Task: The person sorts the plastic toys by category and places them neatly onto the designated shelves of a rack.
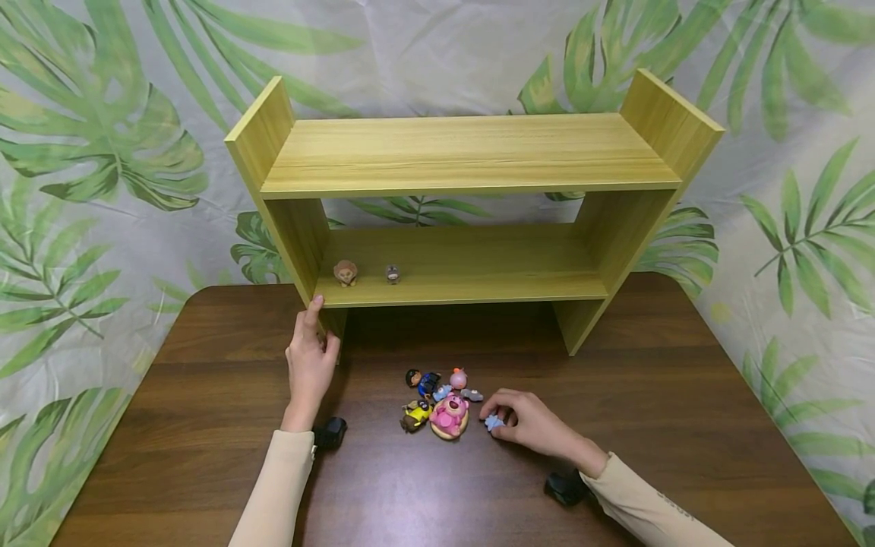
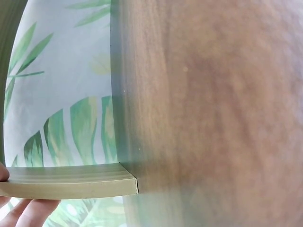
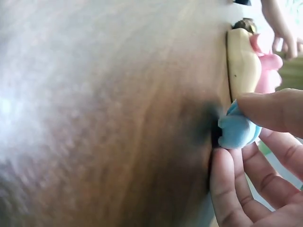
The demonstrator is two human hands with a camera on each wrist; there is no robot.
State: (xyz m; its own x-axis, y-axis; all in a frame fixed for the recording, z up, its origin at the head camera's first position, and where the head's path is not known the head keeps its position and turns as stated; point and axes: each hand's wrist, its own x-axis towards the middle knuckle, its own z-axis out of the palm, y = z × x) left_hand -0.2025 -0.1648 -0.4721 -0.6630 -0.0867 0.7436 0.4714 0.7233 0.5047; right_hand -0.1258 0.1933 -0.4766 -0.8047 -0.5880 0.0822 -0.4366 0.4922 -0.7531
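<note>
In the head view my right hand (image 1: 529,425) pinches a small light blue toy figure (image 1: 493,422) just above or at the tabletop, right of a cluster of toys. The right wrist view shows the same blue figure (image 3: 236,128) between thumb and fingers; its front is hidden. My left hand (image 1: 311,365) holds the left side panel (image 1: 290,251) of a wooden shelf. In the left wrist view the thumb lies on one face of that panel (image 2: 71,182) and the fingers (image 2: 38,213) on the other. Nearest the right hand lies a pink bear figure (image 1: 450,416) on a cream base.
Around the bear lie a figure in yellow (image 1: 416,415), one in dark blue (image 1: 424,381), a round pink toy (image 1: 458,378), a grey toy (image 1: 472,395) and another blue toy (image 1: 443,392). A lion figure (image 1: 345,273) and a small grey figure (image 1: 392,274) stand on the middle shelf (image 1: 478,262).
</note>
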